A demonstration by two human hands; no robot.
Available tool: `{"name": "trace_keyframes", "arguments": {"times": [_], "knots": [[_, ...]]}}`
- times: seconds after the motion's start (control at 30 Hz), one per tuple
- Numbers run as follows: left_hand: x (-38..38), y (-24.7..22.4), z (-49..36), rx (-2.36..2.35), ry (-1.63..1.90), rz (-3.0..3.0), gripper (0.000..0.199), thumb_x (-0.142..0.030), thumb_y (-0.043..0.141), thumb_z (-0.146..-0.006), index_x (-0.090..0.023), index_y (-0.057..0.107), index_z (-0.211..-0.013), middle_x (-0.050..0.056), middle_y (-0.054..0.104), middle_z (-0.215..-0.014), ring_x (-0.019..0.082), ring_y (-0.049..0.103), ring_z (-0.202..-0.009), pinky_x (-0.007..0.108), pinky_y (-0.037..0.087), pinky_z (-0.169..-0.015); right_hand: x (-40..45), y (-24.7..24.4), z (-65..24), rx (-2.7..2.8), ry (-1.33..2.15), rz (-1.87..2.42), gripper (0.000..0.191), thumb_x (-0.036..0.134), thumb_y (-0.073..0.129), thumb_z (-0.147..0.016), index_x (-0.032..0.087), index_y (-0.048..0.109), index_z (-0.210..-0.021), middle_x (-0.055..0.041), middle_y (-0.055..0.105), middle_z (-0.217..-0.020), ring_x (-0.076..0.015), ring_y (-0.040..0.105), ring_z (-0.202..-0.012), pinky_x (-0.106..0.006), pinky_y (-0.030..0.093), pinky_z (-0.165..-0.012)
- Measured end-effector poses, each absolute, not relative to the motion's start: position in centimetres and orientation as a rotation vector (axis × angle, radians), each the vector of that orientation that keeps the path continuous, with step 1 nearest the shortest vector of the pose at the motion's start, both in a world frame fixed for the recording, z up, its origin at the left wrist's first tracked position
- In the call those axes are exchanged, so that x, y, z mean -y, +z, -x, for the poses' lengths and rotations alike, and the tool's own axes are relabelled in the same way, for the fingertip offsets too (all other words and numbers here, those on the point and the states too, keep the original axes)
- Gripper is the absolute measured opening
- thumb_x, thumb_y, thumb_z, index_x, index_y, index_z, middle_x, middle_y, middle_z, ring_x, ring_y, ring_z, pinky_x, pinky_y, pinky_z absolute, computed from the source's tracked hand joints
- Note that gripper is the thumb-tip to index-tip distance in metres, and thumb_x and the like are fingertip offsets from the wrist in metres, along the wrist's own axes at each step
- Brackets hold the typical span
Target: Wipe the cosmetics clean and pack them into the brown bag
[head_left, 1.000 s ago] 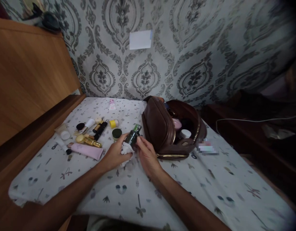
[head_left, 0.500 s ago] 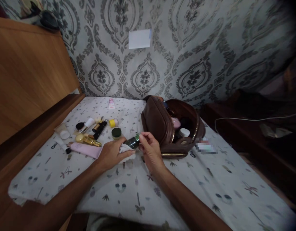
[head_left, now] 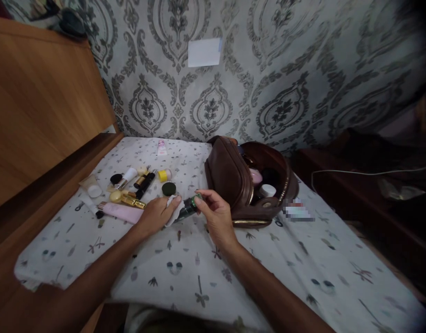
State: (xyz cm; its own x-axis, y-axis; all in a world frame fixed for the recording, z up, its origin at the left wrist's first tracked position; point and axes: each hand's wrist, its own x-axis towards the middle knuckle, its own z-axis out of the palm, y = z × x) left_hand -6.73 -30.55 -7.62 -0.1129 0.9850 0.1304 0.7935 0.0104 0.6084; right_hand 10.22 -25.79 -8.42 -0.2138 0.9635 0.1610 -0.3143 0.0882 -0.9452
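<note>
A dark green bottle point(head_left: 188, 209) is held between my two hands over the patterned cloth. My right hand point(head_left: 216, 212) pinches its bright green end. My left hand point(head_left: 157, 215) is closed on a white wipe point(head_left: 174, 210) that is pressed round the other end. Just beyond, a jar with a dark green lid point(head_left: 168, 188) stands on the cloth. A pink tube point(head_left: 122, 212) lies beside my left hand, partly hidden by it. To the right, an open brown bag point(head_left: 230, 175) holds a white-lidded jar point(head_left: 267, 190) and a pink item point(head_left: 255, 176).
Several cosmetics, among them a black tube point(head_left: 145, 186), a gold tube point(head_left: 132, 200) and a yellow-banded item point(head_left: 163, 175), lie at the left. A small pink tube point(head_left: 161, 147) is near the wall. A wooden panel point(head_left: 50, 88) rises on the left.
My left hand and the wipe have shifted a little left along the bottle, showing more of its dark body. My right hand keeps its pinch on the green end. The view has shifted slightly.
</note>
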Motion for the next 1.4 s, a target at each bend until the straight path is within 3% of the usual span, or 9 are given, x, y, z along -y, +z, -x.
{"name": "trace_keyframes", "arguments": {"times": [0.13, 0.27, 0.5, 0.7, 0.83, 1.13, 1.2, 1.27, 1.4], "knots": [[30.9, -6.6, 6.8, -1.934, 0.779, -1.984, 0.053, -0.054, 0.032, -0.096, -0.022, 0.056, -0.062, 0.006, 0.063, -0.063, 0.023, 0.059, -0.066, 0.032, 0.037, -0.068, 25.9, -8.1, -10.6, 1.315, 1.348, 0.748, 0.021, 0.032, 0.078, -0.074, 0.026, 0.076, -0.094, -0.0002, 0.068, -0.085, -0.0165, 0.059, -0.078, -0.03, 0.049, -0.075], [31.3, -5.9, 6.6, -1.714, 0.914, -2.018, 0.042, -0.048, 0.038, -0.096, -0.021, 0.069, -0.086, 0.007, 0.072, -0.084, 0.026, 0.063, -0.084, 0.035, 0.042, -0.084, 26.1, -7.4, -10.8, 1.442, 1.322, 0.675, 0.022, 0.031, 0.075, -0.078, 0.029, 0.078, -0.1, -0.0018, 0.071, -0.094, -0.0195, 0.063, -0.09, -0.035, 0.05, -0.085], [31.5, -5.6, 6.0, -1.311, 1.134, -1.816, 0.048, -0.05, 0.035, -0.099, -0.019, 0.066, -0.117, 0.007, 0.071, -0.107, 0.025, 0.063, -0.1, 0.033, 0.046, -0.091, 27.0, -6.1, -11.1, 1.544, 1.392, 0.528, 0.027, 0.03, 0.074, -0.082, 0.032, 0.076, -0.108, -0.0033, 0.074, -0.112, -0.0228, 0.065, -0.108, -0.041, 0.045, -0.102], [30.9, -5.5, 6.3, -1.3, 1.137, -1.583, 0.049, -0.053, 0.035, -0.097, -0.018, 0.069, -0.097, 0.006, 0.069, -0.091, 0.024, 0.061, -0.093, 0.034, 0.047, -0.087, 27.3, -6.3, -10.9, 1.582, 1.382, 0.543, 0.03, 0.03, 0.072, -0.083, 0.03, 0.074, -0.112, -0.0042, 0.073, -0.114, -0.0226, 0.065, -0.105, -0.038, 0.05, -0.094], [30.6, -6.2, 6.7, -1.264, 1.226, -1.528, 0.026, -0.046, 0.053, -0.083, -0.022, 0.062, -0.079, 0.004, 0.064, -0.081, 0.023, 0.058, -0.084, 0.033, 0.046, -0.08, 27.6, -6.7, -10.6, 1.551, 1.341, 0.553, 0.028, 0.027, 0.075, -0.079, 0.031, 0.076, -0.107, -0.0058, 0.068, -0.114, -0.0222, 0.061, -0.106, -0.033, 0.051, -0.086], [30.2, -7.1, 7.2, -1.272, 1.29, -1.621, 0.013, -0.02, 0.054, -0.075, -0.02, 0.052, -0.088, 0.0, 0.054, -0.085, 0.018, 0.052, -0.082, 0.028, 0.041, -0.075, 27.4, -6.3, -10.9, 1.663, 1.1, 0.633, 0.023, 0.026, 0.075, -0.079, 0.03, 0.077, -0.102, -0.0018, 0.061, -0.083, -0.0171, 0.055, -0.076, -0.03, 0.046, -0.068], [30.5, -6.9, 6.7, -1.383, 1.332, -1.727, 0.003, -0.019, 0.052, -0.078, -0.021, 0.051, -0.08, 0.0, 0.052, -0.08, 0.017, 0.051, -0.078, 0.028, 0.04, -0.072, 27.3, -6.5, -10.8, 1.636, 1.115, 0.664, 0.025, 0.026, 0.075, -0.079, 0.029, 0.076, -0.104, -0.0013, 0.063, -0.084, -0.0163, 0.055, -0.074, -0.029, 0.046, -0.068], [30.9, -6.7, 6.2, -1.496, 1.322, -1.835, 0.015, -0.022, 0.045, -0.088, -0.021, 0.051, -0.074, 0.001, 0.052, -0.076, 0.018, 0.051, -0.075, 0.029, 0.039, -0.071, 27.3, -6.7, -10.8, 1.585, 1.142, 0.709, 0.031, 0.025, 0.076, -0.077, 0.029, 0.074, -0.107, -0.0008, 0.065, -0.087, -0.0155, 0.056, -0.073, -0.029, 0.046, -0.069], [31.6, -6.3, 5.3, -1.571, 1.141, -2.044, 0.025, -0.037, 0.043, -0.096, -0.019, 0.061, -0.096, 0.005, 0.062, -0.091, 0.021, 0.06, -0.087, 0.031, 0.042, -0.079, 27.2, -7.1, -10.7, 1.516, 1.214, 0.738, 0.027, 0.026, 0.078, -0.074, 0.025, 0.07, -0.1, 0.0001, 0.067, -0.084, -0.0153, 0.06, -0.073, -0.028, 0.049, -0.069]]}}
